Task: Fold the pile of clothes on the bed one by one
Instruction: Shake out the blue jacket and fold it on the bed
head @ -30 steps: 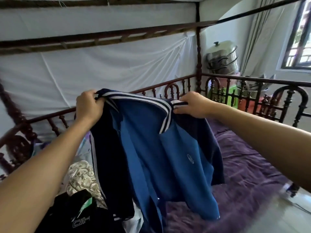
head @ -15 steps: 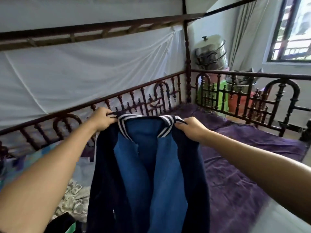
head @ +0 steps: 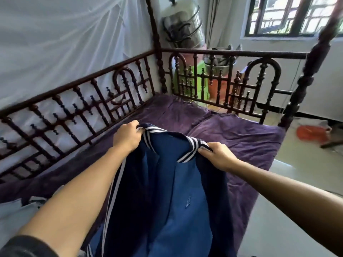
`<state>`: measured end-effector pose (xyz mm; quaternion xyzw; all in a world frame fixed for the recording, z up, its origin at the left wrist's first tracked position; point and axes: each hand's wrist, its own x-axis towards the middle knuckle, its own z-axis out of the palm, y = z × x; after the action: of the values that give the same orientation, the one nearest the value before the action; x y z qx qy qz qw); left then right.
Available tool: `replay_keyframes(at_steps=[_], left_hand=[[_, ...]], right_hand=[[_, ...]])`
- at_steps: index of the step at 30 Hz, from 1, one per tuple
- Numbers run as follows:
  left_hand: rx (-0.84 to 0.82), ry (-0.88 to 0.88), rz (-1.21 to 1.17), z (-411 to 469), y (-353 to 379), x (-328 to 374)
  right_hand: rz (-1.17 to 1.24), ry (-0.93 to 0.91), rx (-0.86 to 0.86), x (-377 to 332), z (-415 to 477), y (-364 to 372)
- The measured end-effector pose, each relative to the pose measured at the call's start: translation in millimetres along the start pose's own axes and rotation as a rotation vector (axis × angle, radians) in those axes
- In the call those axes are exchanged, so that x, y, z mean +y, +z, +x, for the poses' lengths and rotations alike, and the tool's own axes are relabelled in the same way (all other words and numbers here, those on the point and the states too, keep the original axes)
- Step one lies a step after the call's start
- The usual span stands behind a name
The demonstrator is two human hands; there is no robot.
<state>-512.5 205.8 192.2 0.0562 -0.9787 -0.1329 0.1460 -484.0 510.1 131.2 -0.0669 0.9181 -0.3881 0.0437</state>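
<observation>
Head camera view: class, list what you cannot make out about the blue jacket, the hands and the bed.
The blue jacket: head view, hem cut off by the bottom edge.
Its chest emblem: head view, too small to read.
The left hand and right hand gripping the striped collar: fingertips hidden under fabric.
The pale cloth at lower left: cut by the frame edge, unidentifiable.

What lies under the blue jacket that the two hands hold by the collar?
The purple blanket shows on both sides of the blue jacket and likely continues beneath. Whatever lies directly under the hanging cloth is covered.
</observation>
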Motion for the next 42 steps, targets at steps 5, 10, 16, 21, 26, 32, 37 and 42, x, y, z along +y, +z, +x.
replay_keyframes(at_steps=[5,10,16,21,26,32,37,42], left_hand=[[-0.194,-0.066,-0.074,64.5,102.4,80.5],[-0.249,-0.121,-0.092,124.5,176.5,158.2],[-0.241,-0.06,-0.068,194.3,243.2,216.9],[-0.286,-0.05,-0.131,252.2,308.4,260.9],[-0.351,-0.059,-0.235,302.3,370.4,319.5],[-0.442,-0.056,-0.244,358.6,436.6,373.6],[-0.476,-0.184,-0.333,378.6,512.6,392.6],[-0.566,-0.33,-0.216,352.6,567.4,359.9]], right_hand=[[0.053,0.133,0.003,106.4,73.4,-30.3],[0.042,0.23,-0.031,188.7,138.9,-70.7],[-0.021,0.282,0.008,256.9,210.6,-113.3],[-0.089,0.341,0.062,317.1,270.8,-147.2],[-0.131,0.434,0.105,380.6,329.9,-178.2],[-0.162,0.5,0.12,464.6,397.6,-191.6],[-0.214,0.609,-0.003,541.6,445.1,-171.5],[-0.344,0.666,-0.224,583.9,466.2,-140.5]])
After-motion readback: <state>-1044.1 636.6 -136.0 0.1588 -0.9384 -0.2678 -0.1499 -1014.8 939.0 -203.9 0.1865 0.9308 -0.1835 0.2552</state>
